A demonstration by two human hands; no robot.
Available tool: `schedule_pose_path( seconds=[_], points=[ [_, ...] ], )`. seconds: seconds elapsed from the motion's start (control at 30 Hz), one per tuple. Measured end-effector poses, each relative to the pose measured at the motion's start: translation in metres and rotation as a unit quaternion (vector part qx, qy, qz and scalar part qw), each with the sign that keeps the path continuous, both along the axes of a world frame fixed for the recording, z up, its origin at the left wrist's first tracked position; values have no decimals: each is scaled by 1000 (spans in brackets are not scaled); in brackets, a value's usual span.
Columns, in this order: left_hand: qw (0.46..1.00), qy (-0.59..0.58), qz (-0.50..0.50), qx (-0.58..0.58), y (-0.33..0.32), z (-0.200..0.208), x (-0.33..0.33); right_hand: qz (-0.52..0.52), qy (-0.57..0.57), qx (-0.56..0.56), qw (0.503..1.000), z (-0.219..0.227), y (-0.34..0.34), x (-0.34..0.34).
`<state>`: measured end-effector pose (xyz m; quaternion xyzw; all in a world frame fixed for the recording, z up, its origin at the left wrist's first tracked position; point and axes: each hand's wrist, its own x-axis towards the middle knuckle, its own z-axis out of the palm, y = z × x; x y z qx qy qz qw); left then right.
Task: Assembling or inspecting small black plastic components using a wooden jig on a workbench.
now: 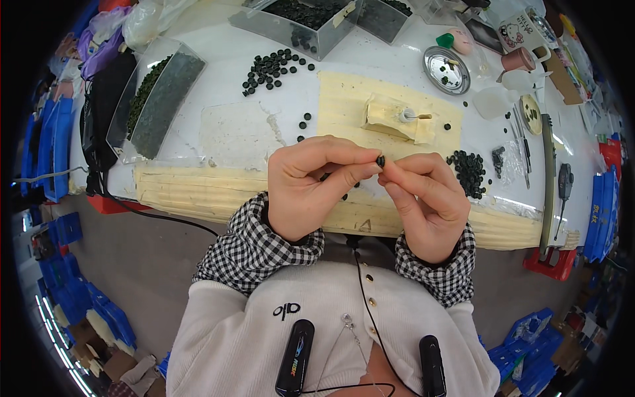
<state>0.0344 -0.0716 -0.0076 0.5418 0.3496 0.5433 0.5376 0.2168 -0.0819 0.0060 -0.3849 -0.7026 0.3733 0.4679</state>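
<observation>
A small black round part (380,161) sits between my two hands over the front of the table. My left hand (305,188) pinches it between thumb and index finger. From the other side, my right hand (428,202) has its closed fingertips against the same part, which they partly hide. A few similar black pieces lie under my left hand, mostly covered by it. Just beyond my hands, a block wrapped in cream tape (397,120) carries a white fitting with a thin tan pin (418,117). To the right of my right hand is a pile of black round parts (469,173).
Loose black parts (271,69) are scattered at the back left. A clear bin (165,109) stands left, and another bin (291,30) of black parts at the back. A round metal dish (446,69) and thin tools (521,142) lie right. Cream padding (192,195) covers the front edge.
</observation>
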Motion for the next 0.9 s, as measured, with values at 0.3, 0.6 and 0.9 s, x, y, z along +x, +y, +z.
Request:
schedule_pose_path(
  seconds=[0.3,0.6,0.9],
  points=[
    [1000,12,2,-7,0,0,0,1,-13,-2,1000,2,1,1],
    [997,-52,4,-50,0,2,2,-20,3,6,1000,0,2,-4],
    [996,-60,-2,-65,-1,4,2,-20,-5,12,1000,1,2,-4]
  ],
)
